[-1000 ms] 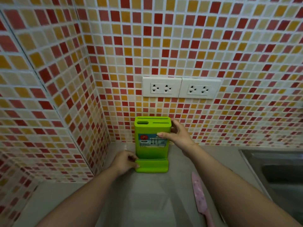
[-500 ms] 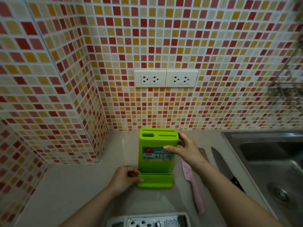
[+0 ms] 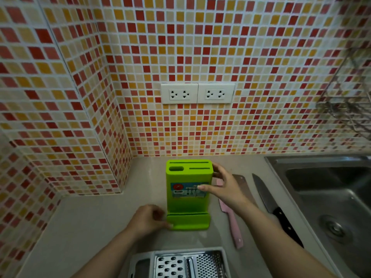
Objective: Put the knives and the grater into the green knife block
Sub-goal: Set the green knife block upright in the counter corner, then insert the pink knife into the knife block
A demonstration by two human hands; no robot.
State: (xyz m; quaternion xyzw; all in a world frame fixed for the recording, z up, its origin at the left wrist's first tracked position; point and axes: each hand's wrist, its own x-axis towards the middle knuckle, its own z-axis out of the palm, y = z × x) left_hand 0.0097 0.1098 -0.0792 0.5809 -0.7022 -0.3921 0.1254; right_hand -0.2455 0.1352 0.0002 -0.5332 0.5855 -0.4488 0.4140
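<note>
The green knife block (image 3: 188,177) stands upright on the grey counter, its top slots empty. My right hand (image 3: 222,187) grips its right side, thumb across the front label. My left hand (image 3: 147,219) pinches the left end of the block's low front lip. A pink knife (image 3: 232,225) lies just right of the block, partly under my right wrist. A cleaver blade (image 3: 240,179) shows behind that hand. A black-handled knife (image 3: 271,205) lies further right, tip away from me. A flat metal grater (image 3: 180,263) lies at the near edge.
A steel sink (image 3: 331,195) fills the right side, its rim close to the black-handled knife. Tiled walls meet in a corner behind and left of the block. Two wall sockets (image 3: 197,93) sit above it. A wire rack (image 3: 347,105) hangs at upper right.
The view has tilted down and pulled back, bringing the grater, knives and sink into sight. Both hands have stayed on the block, which now stands a little further from the wall.
</note>
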